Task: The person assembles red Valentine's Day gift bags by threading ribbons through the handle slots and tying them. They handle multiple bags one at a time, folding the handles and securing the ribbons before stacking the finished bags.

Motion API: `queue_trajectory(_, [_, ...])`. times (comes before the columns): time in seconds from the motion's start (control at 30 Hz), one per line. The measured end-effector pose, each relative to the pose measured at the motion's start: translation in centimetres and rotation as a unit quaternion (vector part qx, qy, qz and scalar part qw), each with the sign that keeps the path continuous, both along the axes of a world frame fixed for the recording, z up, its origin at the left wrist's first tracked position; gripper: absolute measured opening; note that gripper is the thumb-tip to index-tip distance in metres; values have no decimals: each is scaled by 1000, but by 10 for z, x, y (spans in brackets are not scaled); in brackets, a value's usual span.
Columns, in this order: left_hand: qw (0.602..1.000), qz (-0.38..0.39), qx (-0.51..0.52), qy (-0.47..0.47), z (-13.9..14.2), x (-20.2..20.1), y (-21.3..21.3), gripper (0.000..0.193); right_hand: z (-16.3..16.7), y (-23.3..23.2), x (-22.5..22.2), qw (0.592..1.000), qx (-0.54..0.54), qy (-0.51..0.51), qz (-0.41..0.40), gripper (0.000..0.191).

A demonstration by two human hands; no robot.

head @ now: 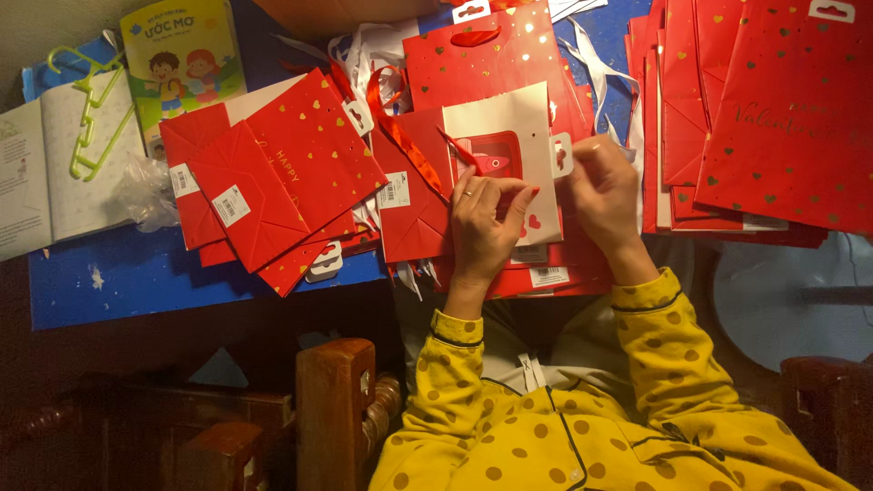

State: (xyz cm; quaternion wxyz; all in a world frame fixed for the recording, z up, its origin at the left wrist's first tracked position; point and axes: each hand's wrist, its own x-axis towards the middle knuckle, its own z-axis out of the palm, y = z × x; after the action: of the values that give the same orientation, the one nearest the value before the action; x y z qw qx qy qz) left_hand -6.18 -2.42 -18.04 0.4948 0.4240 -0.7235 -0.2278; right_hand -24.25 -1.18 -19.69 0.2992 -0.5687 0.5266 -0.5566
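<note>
both hands are working close together over a folded red paper gift bag (496,173) lying flat on the blue table (136,273). left hand (486,223) is resting palm-down on the bag's white inner face, fingers (520,202) half curled and pinching at the cut-out near its top edge; a ring is showing on one finger. right hand (605,195) is sitting just beside it, fingers bent inward and closing on the small white hang tab (562,155) at the bag's right edge, though exactly how tight the grip is cannot be told. a red ribbon (400,132) is trailing across the bag from the upper left.

open room is scarce: a loose pile of flat red bags (273,182) is crowding the left, a taller stack of red bags (755,118) is filling the right, and more are lying beneath the hands. bare blue table is showing only along the near left edge. the stacks overlap too much for an exact count. one children's picture book (182,55) and one open book (45,173) with one green hanger (91,118) are lying at far left. yellow dotted sleeves (655,336) are reaching in from below, and one wooden chair post (335,409) is standing lower left.
</note>
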Motion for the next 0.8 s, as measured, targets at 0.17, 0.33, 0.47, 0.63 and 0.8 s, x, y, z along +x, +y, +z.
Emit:
queue_trajectory(0.17, [1000, 6, -1, 11, 1, -2, 0, 13, 4, 0, 2, 1000, -14, 24, 5, 12])
queue_trajectory(0.33, [1000, -3, -15, 2, 3, 0, 0, 17, 15, 1, 0, 983, -57, 165, 58, 40])
queue_trajectory(0.47, [1000, -9, -13, -8, 4, 1, 1, 18, 21, 2, -4, 973, -46, 194, 117, 42])
queue_trajectory(0.63, [1000, -8, -9, -8, 3, 1, 0, 14, 10, 1, -5, 976, -47, 188, 102, 31])
queue_trajectory(0.8, [1000, -2, -13, -22, 4, 0, 1, 9, -3, 0, 0, 997, 70, -21, 19, 13])
